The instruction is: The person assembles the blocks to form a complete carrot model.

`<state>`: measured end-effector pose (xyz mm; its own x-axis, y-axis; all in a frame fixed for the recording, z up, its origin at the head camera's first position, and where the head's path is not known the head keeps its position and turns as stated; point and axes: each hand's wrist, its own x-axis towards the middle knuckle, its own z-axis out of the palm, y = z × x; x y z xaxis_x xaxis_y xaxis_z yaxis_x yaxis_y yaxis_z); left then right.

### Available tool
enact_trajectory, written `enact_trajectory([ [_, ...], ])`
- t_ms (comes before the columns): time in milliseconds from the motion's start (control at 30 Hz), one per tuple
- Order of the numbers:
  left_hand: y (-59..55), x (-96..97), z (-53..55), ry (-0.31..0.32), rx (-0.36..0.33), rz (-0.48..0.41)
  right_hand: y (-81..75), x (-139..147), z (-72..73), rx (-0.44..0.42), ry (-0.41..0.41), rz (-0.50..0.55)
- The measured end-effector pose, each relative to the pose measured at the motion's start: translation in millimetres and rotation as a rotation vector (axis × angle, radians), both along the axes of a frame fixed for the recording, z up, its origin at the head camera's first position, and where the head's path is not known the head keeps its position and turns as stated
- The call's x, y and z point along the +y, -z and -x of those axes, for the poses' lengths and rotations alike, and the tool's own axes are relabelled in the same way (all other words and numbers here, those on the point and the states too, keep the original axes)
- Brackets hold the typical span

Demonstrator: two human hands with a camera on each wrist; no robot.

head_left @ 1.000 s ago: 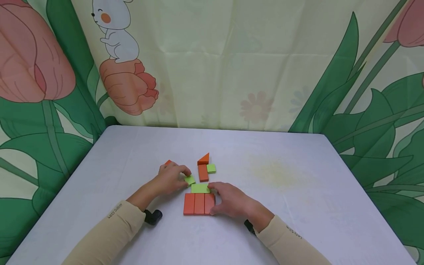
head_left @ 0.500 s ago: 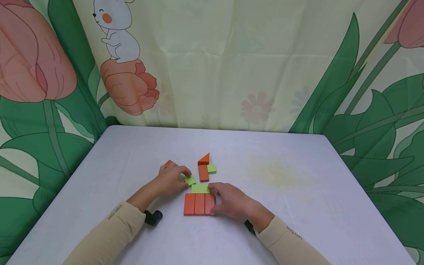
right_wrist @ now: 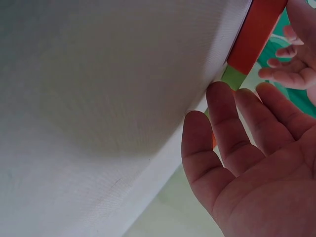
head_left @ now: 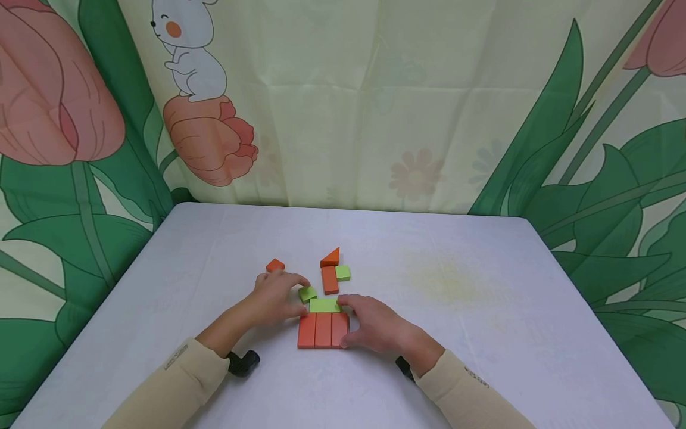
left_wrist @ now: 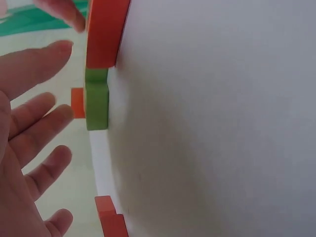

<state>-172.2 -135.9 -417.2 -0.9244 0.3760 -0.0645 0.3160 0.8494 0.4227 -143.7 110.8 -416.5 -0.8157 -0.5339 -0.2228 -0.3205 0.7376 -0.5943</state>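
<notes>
Three red rectangular blocks point(head_left: 323, 331) lie side by side, with a green rectangular block point(head_left: 324, 305) along their far edge. A small green block point(head_left: 308, 294) sits skewed beside the green rectangle's far left corner. My left hand point(head_left: 273, 299) is spread around that small block, index fingertip by its far side and thumb near the red blocks' left corner; the left wrist view shows its fingers apart from the green block point(left_wrist: 97, 106). My right hand point(head_left: 377, 325) rests at the right end of the green rectangle and red row, fingers nearly straight in the right wrist view.
Farther back, a red upright rectangle point(head_left: 329, 280) has an orange triangular block point(head_left: 330, 257) at its far end and a green square block point(head_left: 343, 273) on its right. An orange pointed block point(head_left: 276, 264) lies beyond my left hand. A printed cloth point(head_left: 343, 119) hangs behind the white table point(head_left: 455, 369).
My left hand has loosened from the small green block and drawn slightly back, its thumb moving nearer the red row. More of the orange pointed block shows. My right hand has stayed in place.
</notes>
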Motion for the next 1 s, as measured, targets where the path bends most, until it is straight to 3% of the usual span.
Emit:
enact_trajectory([
  [267, 0.9, 0.8, -16.3, 0.055, -0.004, -0.004, -0.5, 1, -0.7, 0.006, -0.006, 0.000],
  [733, 4.3, 3.7, -21.3, 0.051, -0.028, 0.026, -2.0, 2, -0.7, 0.034, -0.025, 0.017],
  [1000, 4.7, 3.5, -21.4, 0.036, -0.038, 0.024, -5.1, 6, 15.3, 0.036, 0.056, 0.058],
])
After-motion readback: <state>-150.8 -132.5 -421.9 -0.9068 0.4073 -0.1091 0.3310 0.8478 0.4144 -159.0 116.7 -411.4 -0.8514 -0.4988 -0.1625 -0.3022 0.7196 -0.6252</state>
